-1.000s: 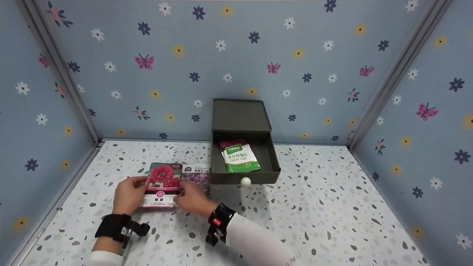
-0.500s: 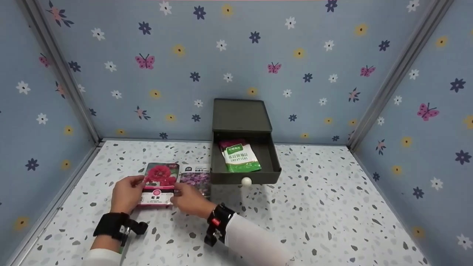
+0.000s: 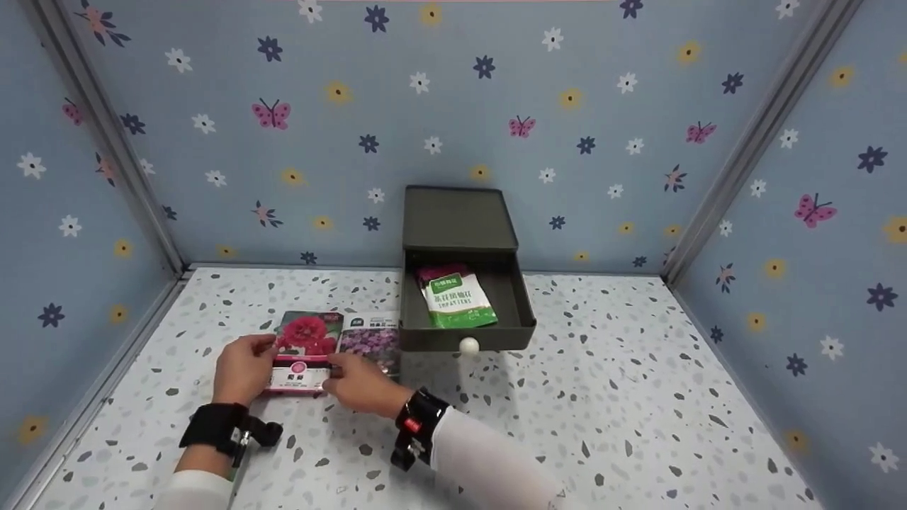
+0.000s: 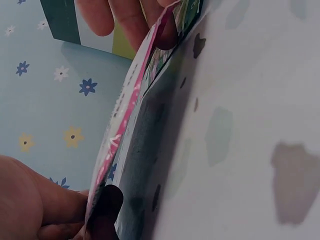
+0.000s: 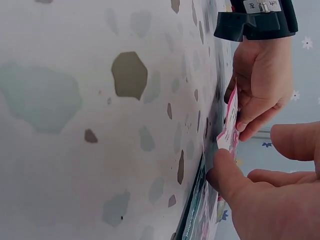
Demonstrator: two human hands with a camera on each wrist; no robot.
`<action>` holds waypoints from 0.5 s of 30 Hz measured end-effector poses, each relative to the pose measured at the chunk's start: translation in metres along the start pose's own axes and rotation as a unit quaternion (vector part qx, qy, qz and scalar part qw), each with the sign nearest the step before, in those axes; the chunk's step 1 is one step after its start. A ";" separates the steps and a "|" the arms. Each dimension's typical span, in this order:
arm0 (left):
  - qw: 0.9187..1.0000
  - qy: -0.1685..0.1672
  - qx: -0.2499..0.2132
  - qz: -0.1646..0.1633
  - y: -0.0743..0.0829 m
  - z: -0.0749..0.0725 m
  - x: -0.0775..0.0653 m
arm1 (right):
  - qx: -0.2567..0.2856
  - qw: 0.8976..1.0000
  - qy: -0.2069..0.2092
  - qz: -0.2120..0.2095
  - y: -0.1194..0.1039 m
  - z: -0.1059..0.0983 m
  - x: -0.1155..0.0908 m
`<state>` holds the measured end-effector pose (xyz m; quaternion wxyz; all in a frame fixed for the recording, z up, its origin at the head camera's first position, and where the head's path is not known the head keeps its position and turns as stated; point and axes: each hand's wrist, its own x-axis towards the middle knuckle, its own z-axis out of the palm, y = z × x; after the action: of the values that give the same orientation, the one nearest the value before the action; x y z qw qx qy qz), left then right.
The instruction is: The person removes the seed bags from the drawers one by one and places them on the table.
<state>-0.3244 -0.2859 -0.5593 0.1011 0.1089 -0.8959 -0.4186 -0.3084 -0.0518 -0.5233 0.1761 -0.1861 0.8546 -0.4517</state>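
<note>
A flower seed packet [image 3: 305,336] with a red bloom is held between both hands. My left hand [image 3: 242,372] pinches its left edge, thumb and fingers on opposite faces in the left wrist view. At the right edge, my right hand [image 3: 368,386] pinches it too, its fingertips [image 5: 225,165] at the lower corner in the right wrist view. Both wrist views show the packet tilted up off the table. A second seed packet [image 3: 370,343], with purple flowers, lies just right of it, partly covered by the right hand.
A dark green drawer box [image 3: 432,340] with a white knob [image 3: 469,346] stands pulled out at the back middle. Inside lies a green and white packet [image 3: 460,301] over a magenta one [image 3: 439,271]. Flowered walls [image 3: 453,92] enclose the speckled table [image 3: 609,397].
Both hands have shifted slightly left with the red-flower packet, uncovering more of the purple-flower packet. Most of this came in the first half second. The drawer and its packets stay put.
</note>
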 end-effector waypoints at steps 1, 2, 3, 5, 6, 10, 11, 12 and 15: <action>1.000 0.001 0.002 0.000 0.000 0.000 0.000 | -0.003 1.000 -0.002 -0.001 0.000 0.000 0.000; 1.000 0.003 0.004 0.001 -0.001 0.001 0.000 | -0.005 1.000 -0.004 -0.002 0.000 0.000 -0.001; 1.000 0.005 0.005 0.003 -0.001 0.001 0.000 | -0.006 1.000 -0.006 -0.003 0.000 -0.001 -0.001; 1.000 0.008 0.006 0.005 0.000 0.001 0.000 | -0.008 1.000 -0.009 -0.004 -0.001 -0.002 -0.001; 1.000 0.009 0.007 0.009 -0.001 0.000 0.000 | -0.010 1.000 -0.010 -0.004 0.000 -0.002 -0.002; 1.000 0.004 0.018 0.014 0.000 -0.002 -0.001 | -0.017 1.000 -0.021 -0.009 0.000 -0.003 -0.003; 1.000 0.000 0.022 0.015 0.000 -0.002 -0.001 | -0.019 0.999 -0.023 -0.010 0.000 -0.004 -0.003; 0.999 -0.005 0.027 0.016 0.001 -0.003 -0.002 | -0.022 0.999 -0.026 -0.012 0.001 -0.004 -0.003; 0.999 -0.021 0.046 0.020 0.004 -0.004 -0.003 | -0.036 0.999 -0.030 -0.020 0.001 -0.004 -0.003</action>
<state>-0.3211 -0.2854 -0.5547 0.0853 0.0862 -0.9182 -0.3771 -0.3076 -0.0463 -0.5217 0.1860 -0.2233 0.8607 -0.4181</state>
